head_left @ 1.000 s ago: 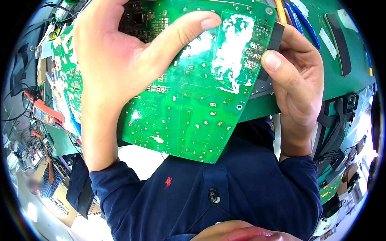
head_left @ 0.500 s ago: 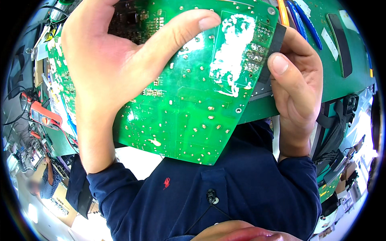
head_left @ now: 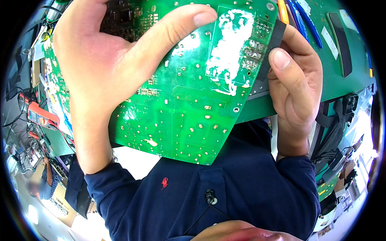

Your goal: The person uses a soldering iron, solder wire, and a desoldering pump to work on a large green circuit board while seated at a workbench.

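A large green circuit board (head_left: 181,116) is held up in front of me, its soldered side toward me and tilted. A patch of white paste-like material (head_left: 230,48) covers its upper right area. My left hand (head_left: 108,64) grips the board from the left, thumb lying across its face; the fingers run out of view or behind it. At the right edge, my right hand (head_left: 295,76) is closed with thumb and curled fingers on a dark flat part (head_left: 275,46) that sticks out behind the board. What the part is cannot be made out.
Blue-handled pliers (head_left: 302,22) and an orange-handled tool (head_left: 284,12) lie on the green bench mat (head_left: 321,86), with a dark flat bar (head_left: 339,44) farther right. A red multimeter (head_left: 42,116) with leads stands at the left. Another person (head_left: 46,180) is in the left background.
The board and my left hand have shifted slightly left. My right hand stays nearly in place, its thumb a little higher. Both grips hold.
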Available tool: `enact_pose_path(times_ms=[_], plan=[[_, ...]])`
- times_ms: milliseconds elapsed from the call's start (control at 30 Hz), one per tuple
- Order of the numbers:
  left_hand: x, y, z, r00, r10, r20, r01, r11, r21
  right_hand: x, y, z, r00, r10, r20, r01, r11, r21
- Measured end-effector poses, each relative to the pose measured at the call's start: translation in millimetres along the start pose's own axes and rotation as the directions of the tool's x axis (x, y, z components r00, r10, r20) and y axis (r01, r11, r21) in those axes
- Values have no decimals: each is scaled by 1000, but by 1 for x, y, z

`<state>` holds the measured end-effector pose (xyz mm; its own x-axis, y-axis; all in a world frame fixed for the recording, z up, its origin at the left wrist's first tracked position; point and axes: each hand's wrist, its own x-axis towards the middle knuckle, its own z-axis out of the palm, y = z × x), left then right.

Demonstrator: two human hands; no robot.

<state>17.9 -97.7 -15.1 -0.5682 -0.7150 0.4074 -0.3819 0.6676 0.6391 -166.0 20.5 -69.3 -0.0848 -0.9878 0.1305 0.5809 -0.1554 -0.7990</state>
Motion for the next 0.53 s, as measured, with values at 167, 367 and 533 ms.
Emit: enact_pose_path(times_ms=[167,367,533], plan=[[-8,2,11,979,166,-123,-151,982,117,1,-5,-3,999,49,-6,-49,976,-213],[-6,3,8,979,181,-97,-159,966,203,2,-1,2,1000,24,-19,-27,991,-132],[-3,6,2,974,225,-34,-212,952,222,0,3,-2,999,-40,-3,39,994,-98]])
